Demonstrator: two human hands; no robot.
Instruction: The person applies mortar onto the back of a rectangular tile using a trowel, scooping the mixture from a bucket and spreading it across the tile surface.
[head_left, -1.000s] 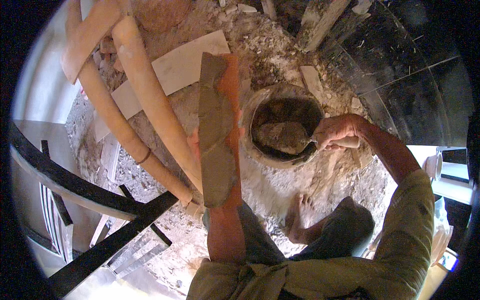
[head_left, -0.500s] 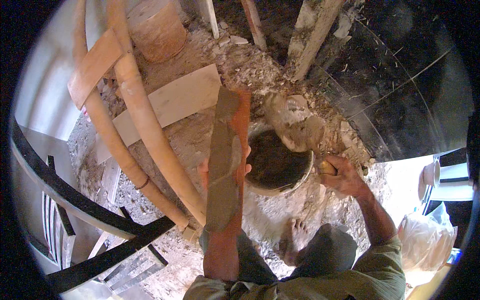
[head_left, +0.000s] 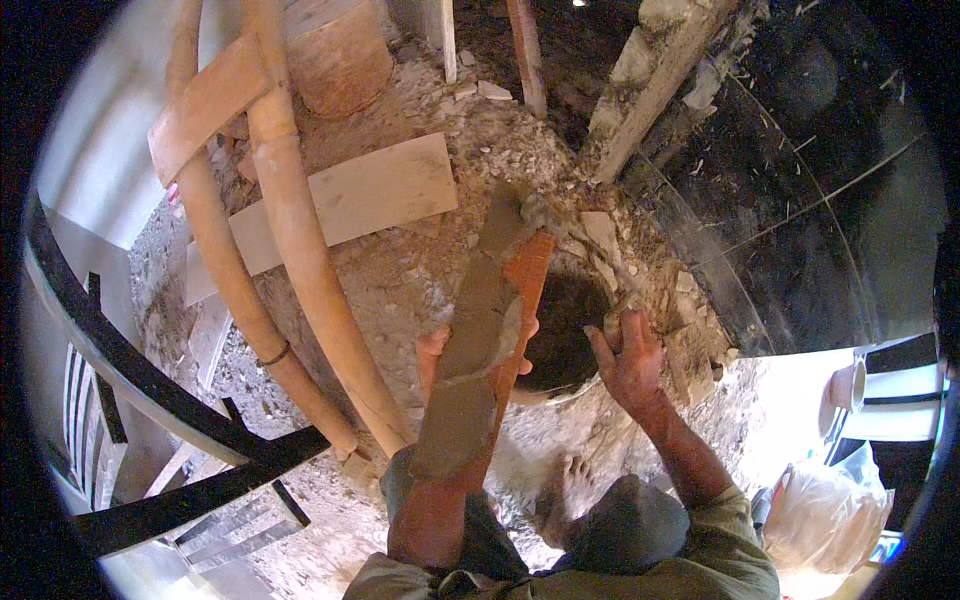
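My left hand (head_left: pixel 432 352) grips a long orange plasterer's float (head_left: pixel 527 272) from below, its fingertips showing at both sides. Wet grey mortar (head_left: pixel 465 340) lies thick along the float, heaped at the far end. In my right hand (head_left: pixel 637 370) is a trowel, held by its handle (head_left: pixel 619 318). Its blade points away from me, near the float's far end, and is hard to make out against the rubble. Between my hands, partly hidden by the float, stands a round bucket (head_left: pixel 560 396) with a dark inside.
Two long, curved tan pipes (head_left: pixel 300 230) joined by a flat piece lie at left, across a pale board (head_left: pixel 385 187). Black metal framing (head_left: pixel 200 500) is at lower left. A dark sheet (head_left: pixel 800 200) fills the right, with a plastic bag (head_left: pixel 830 505) below. Rubble covers the ground.
The float has tilted to the right, its far end swinging over beside the bucket. My right hand and the trowel have moved left, and the mortar-covered blade has left its place over the bucket.
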